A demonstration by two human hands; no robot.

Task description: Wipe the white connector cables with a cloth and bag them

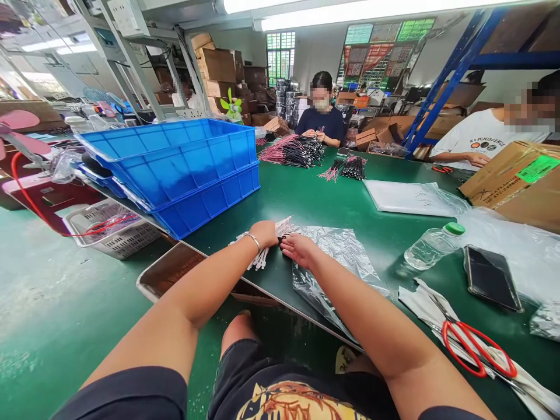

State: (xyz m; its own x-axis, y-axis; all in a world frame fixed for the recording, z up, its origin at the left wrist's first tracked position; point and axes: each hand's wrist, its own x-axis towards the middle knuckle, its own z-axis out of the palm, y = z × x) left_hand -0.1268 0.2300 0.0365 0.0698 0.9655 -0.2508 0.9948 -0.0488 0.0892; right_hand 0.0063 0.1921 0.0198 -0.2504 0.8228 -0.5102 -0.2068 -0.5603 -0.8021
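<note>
Hands and surroundings at a green-topped worktable (pixel 306 201). The left hand (pixel 263 234), a bracelet at its wrist, curls over a bundle of thin white cables (pixel 259 259) near the table's front edge; its fingers are mostly hidden, so the firmness of its grip cannot be told. The right hand (pixel 301 249), palm partly upturned and fingers loosely bent, lies just beside it; whether the fingertips pinch the small black piece (pixel 282 240) between the hands cannot be told. The hands cover part of the bundle. Beneath the right forearm spreads a crinkled, clear plastic bag (pixel 350 248). To the left, two stacked blue plastic crates (pixel 205 172) wall off that side of the table. To the right stand a clear bottle with a green cap (pixel 431 248), a black smartphone (pixel 492 277) lying flat, and red-handled scissors (pixel 480 368) resting on white cloth (pixel 415 300). Farther back lie pink-and-black wires (pixel 293 150), before a seated co-worker (pixel 324 119); a brown cardboard carton (pixel 516 189) partly hides a second person in a white shirt (pixel 485 135).
</note>
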